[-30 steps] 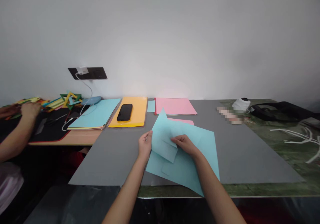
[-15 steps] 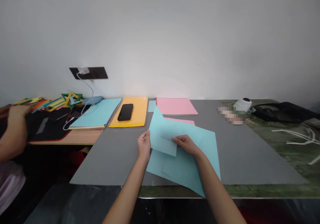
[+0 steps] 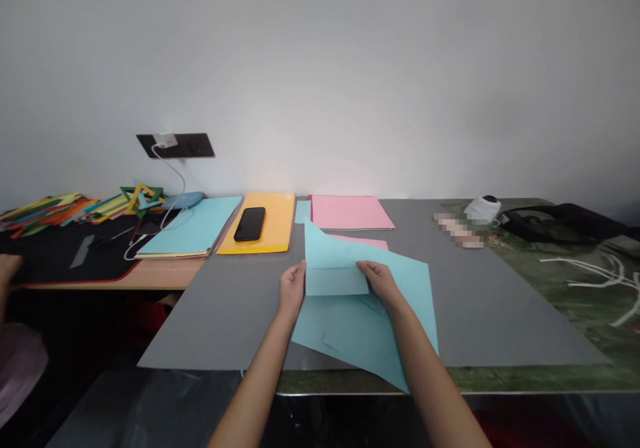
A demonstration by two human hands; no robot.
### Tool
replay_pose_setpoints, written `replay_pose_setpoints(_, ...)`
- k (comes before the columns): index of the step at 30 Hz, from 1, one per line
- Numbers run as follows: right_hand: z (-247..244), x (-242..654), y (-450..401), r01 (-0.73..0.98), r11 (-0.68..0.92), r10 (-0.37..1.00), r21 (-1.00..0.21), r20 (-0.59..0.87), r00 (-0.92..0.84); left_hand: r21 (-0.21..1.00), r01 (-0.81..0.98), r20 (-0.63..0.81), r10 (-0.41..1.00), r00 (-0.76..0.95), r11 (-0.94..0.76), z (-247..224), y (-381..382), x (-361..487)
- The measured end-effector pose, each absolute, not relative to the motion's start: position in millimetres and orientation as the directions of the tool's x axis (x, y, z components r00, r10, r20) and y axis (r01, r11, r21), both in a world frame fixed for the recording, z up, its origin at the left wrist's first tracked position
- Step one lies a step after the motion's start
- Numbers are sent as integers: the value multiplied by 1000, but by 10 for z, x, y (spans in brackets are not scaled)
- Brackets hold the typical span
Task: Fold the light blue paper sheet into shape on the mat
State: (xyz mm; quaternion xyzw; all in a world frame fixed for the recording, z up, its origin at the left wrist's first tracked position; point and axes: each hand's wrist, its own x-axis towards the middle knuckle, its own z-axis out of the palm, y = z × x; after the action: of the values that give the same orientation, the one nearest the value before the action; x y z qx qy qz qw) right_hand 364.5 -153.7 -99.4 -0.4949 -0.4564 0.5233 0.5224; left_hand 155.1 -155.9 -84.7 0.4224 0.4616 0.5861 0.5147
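My left hand [image 3: 293,289] pinches the left edge of a light blue sheet of paper [image 3: 330,251], thumb on top. At the right end of a straight strip or flap across that paper, my right hand [image 3: 381,283] is closed with thumb and finger on its edge. The held paper is raised and tilted, its upper left corner pointing up. Under it lies a larger light blue sheet [image 3: 417,301], whose near corner hangs over the table edge. Whether the strip is a fold or a separate piece, I cannot tell.
On the grey mat [image 3: 225,328] lie a yellow pack [image 3: 280,211] with a black phone [image 3: 250,224], and pink paper [image 3: 353,212]. Left are blue paper [image 3: 195,225], coloured strips [image 3: 50,211] and another person's hand [image 3: 9,267]. White cords [image 3: 595,271] lie at right.
The held paper has swung level, its lower edge now nearly horizontal. My right hand has moved slightly right and up. The other person's arm at left has drawn back.
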Motion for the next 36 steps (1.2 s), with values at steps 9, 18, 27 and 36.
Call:
replay_pose_setpoints(9, -1033, 3650, -1526, -138, -56, 995, -989, -67, 75, 981, -195, -22, 992, -123, -2, -835, -1528, 1572)
replay_pose_setpoints(18, -1082, 3663, -1491, -68, -4, 997, -998, -9, 80, 992, -126, -48, 990, -134, 31, -917, -1434, 1563)
replay_pose_setpoints(27, -1079, 3636, -1130, 19, 121, 977, -992, 123, 176, 994, -54, -99, 994, -41, 97, -850, -874, 1554)
replay_pose_setpoints(36, -1061, 3594, -1100, -5, 204, 974, -979, 202, 101, 971, -78, 225, 974, -41, -228, -981, -820, 1610)
